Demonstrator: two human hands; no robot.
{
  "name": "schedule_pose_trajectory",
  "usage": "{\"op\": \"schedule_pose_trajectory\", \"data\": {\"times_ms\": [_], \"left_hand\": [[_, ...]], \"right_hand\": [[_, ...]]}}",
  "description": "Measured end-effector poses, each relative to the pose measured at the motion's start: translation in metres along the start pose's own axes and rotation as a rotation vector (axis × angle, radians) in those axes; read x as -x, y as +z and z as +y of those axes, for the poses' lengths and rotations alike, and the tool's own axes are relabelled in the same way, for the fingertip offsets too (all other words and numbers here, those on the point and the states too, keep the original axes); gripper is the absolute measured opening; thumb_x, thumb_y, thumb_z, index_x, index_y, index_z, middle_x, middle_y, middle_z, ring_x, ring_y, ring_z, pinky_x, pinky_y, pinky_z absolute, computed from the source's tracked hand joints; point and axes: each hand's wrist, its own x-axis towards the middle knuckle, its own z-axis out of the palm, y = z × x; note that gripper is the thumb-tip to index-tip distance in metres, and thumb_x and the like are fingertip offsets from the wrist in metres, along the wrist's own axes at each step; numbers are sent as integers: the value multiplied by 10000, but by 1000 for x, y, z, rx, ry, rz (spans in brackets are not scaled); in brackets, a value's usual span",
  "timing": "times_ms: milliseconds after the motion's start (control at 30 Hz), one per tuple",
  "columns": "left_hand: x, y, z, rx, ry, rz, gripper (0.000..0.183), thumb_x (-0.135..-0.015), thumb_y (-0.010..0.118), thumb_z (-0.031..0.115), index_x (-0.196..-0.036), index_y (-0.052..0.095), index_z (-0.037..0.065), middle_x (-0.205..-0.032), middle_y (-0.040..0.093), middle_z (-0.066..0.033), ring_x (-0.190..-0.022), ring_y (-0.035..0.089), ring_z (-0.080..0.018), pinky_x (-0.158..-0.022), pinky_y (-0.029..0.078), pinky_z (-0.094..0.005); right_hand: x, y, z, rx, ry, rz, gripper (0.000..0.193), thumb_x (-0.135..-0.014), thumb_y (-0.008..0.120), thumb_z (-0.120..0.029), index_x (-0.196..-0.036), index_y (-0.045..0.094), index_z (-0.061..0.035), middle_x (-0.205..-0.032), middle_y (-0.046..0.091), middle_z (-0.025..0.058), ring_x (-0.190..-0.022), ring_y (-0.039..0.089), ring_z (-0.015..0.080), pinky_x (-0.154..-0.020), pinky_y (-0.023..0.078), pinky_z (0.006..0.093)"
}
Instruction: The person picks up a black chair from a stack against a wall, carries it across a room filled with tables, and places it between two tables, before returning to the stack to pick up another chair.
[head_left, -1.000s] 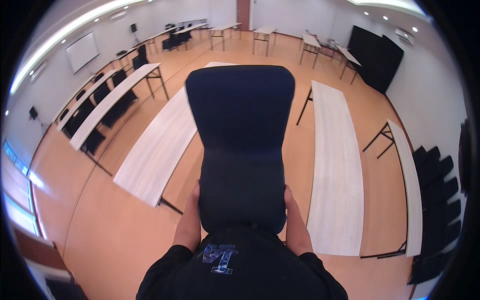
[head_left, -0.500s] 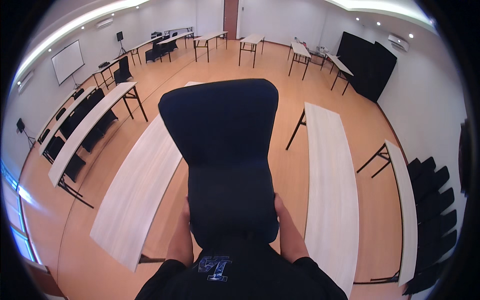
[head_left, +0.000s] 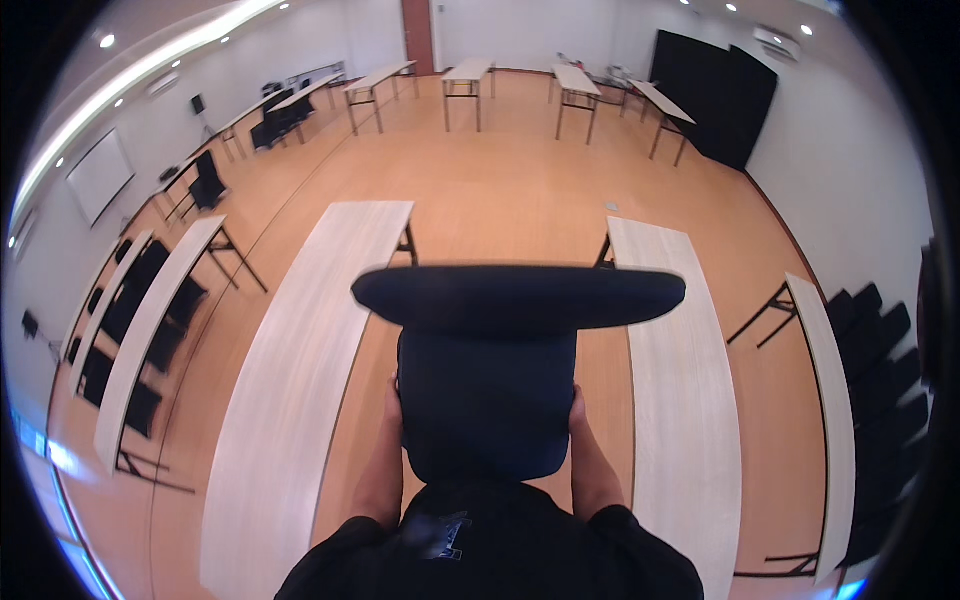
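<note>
A chair with a dark fabric cover (head_left: 487, 400) is held in front of my body, between two long tables. Its seat is nearest me, and its wide backrest (head_left: 520, 297) shows almost edge-on beyond the seat. My left hand (head_left: 393, 395) is closed on the left side of the seat, and my right hand (head_left: 578, 405) grips the right side. The fingers of both hands are mostly hidden by the seat edges. The chair's legs are out of sight below it.
A long pale table (head_left: 285, 400) runs along my left and another pale table (head_left: 685, 400) along my right. Rows of black chairs (head_left: 880, 390) stand at the far right, behind a narrow table (head_left: 825, 400). More tables (head_left: 468, 72) line the far end of the wooden floor.
The chair's backrest has gone from upright and full-face to nearly edge-on and lower in view. The head view has shifted, bringing the side tables' far ends into sight. Both hands keep their hold.
</note>
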Motion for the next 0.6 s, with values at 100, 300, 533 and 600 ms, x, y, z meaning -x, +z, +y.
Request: {"op": "schedule_pose_trajectory", "data": {"times_ms": [100, 300, 533, 600], "left_hand": [[-82, 7, 25, -96, -14, -81, 601, -850, 250, 491, -1199, 424, 34, -1156, 490, -121, -1063, 458, -232, -926, 348, -347], [-210, 140, 83, -107, -102, -387, 603, -867, 202, 469, -1199, 411, 11, -1136, 500, -128, -1027, 484, -243, -917, 362, -339], [-354, 148, 117, -40, -18, -153, 580, -880, 182, 430, -1169, 424, -11, -1111, 510, -137, -1008, 494, -251, -922, 363, -326], [-400, 182, 136, -69, -54, -183, 576, -881, 181, 427, -1167, 426, -10, -1113, 508, -136, -1010, 493, -252, -923, 361, -326]], "right_hand": [[-53, 28, -5, 38, 70, 127, 545, -876, 257, -425, -1220, 383, -22, -1187, 460, 131, -1079, 446, 255, -944, 335, 355], [-182, -8, -60, 39, -43, 88, 589, -872, 238, -459, -1248, 340, -18, -1226, 426, 133, -1099, 429, 268, -955, 321, 359], [-306, 78, -82, -54, 4, 72, 529, -894, 212, -396, -1213, 381, -9, -1171, 466, 134, -1076, 445, 249, -958, 315, 339], [-366, 69, -108, -9, -22, 37, 517, -900, 207, -381, -1209, 389, -9, -1167, 469, 130, -1079, 441, 238, -958, 312, 333]]}}
